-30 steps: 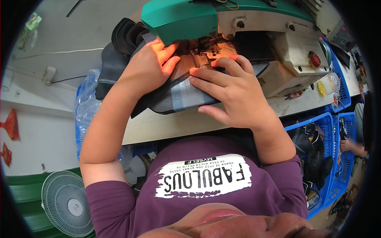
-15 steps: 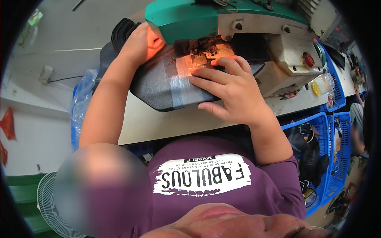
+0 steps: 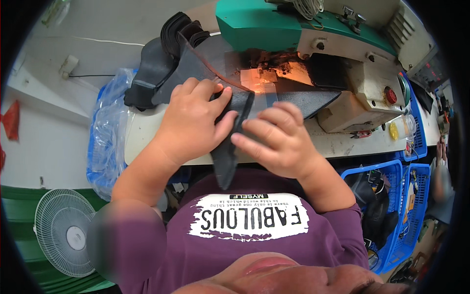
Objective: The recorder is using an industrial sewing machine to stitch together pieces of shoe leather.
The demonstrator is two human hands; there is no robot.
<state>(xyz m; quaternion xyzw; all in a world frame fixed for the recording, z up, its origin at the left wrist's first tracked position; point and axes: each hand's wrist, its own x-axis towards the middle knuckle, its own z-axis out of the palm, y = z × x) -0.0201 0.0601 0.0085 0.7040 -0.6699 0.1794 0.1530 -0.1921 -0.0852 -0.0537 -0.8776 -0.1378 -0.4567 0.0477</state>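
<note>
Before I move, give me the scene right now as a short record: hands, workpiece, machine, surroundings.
Left hand: fingers against the dark sheet; grip unclear
Right hand: slightly blurred, fingers beside the sheet's dark edge; contact unclear
Workpiece: dark sheet, one flap extending past the near edge of the pale table
Machine: green head above an orange-lit area
Left surroundings: rolled dark material, clear plastic, white fan
Right surroundings: blue baskets, dark items inside
</note>
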